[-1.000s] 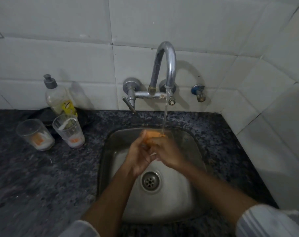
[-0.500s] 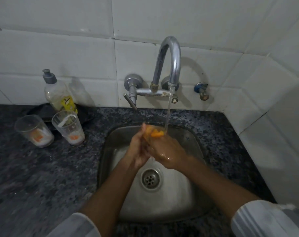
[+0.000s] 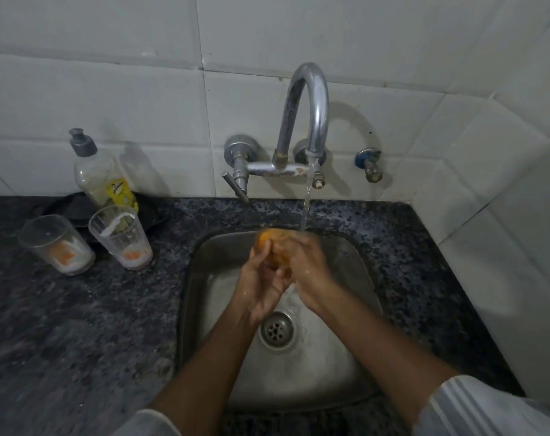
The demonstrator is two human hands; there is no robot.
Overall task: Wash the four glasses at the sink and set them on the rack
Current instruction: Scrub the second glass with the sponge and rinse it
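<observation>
From the head camera, the steel sink (image 3: 355, 366) is the anchor. Over its far edge, both hands meet under the water stream (image 3: 305, 209) that falls from the curved tap (image 3: 314, 102). The left hand (image 3: 261, 284) and right hand (image 3: 308, 272) curl round an orange thing (image 3: 267, 247), blurred, so what it is cannot be told. Left of the sink, on the dark counter (image 3: 78, 341), stand two clear glasses, the near glass (image 3: 122, 237) and the far-left glass (image 3: 56, 243), both upright with white and orange dregs. Behind them stands a soap bottle (image 3: 100, 171).
</observation>
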